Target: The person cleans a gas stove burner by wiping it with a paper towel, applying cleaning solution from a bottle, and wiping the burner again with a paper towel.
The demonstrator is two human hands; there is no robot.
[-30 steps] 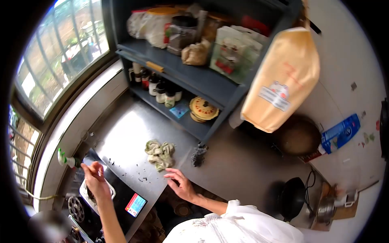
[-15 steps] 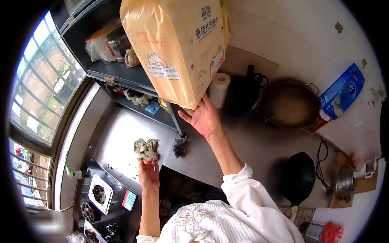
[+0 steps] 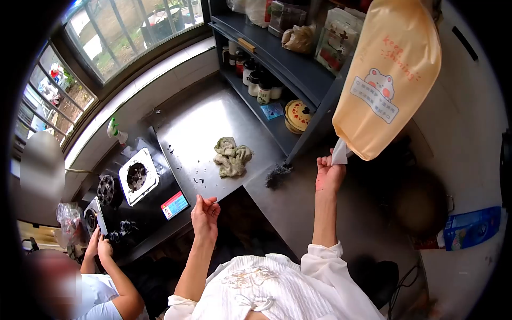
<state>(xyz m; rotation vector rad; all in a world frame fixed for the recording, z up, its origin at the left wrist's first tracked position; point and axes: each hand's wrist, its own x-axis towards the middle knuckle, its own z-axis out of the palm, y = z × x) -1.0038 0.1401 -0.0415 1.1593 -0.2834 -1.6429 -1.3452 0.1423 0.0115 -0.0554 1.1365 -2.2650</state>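
My right hand (image 3: pixel 329 175) is closed on a white tissue (image 3: pixel 340 151) that sticks out of the bottom of a hanging pale-orange tissue bag (image 3: pixel 386 85) with a cartoon bear on it. The bag hangs at the upper right and leans to one side. My left hand (image 3: pixel 205 220) is held low in front of the counter, its fingers loosely bent and holding nothing. A crumpled grey-green rag (image 3: pixel 232 157) lies on the steel counter (image 3: pixel 186 117) beyond it. Near the shelf leg is a dark scouring pad (image 3: pixel 278 175).
A dark shelf unit (image 3: pixel 277 50) with jars (image 3: pixel 261 88) and a yellow lidded pot (image 3: pixel 297 116) stands at the back. To the left are a gas stove (image 3: pixel 140 173) and a green-and-white spray bottle (image 3: pixel 116 131). Another person's hands (image 3: pixel 98 246) touch a stove part at lower left.
My view has turned left, bringing the other person into sight. My right hand, open under the bag before, has taken hold of the tissue. The bag now tilts. My left hand stays empty.
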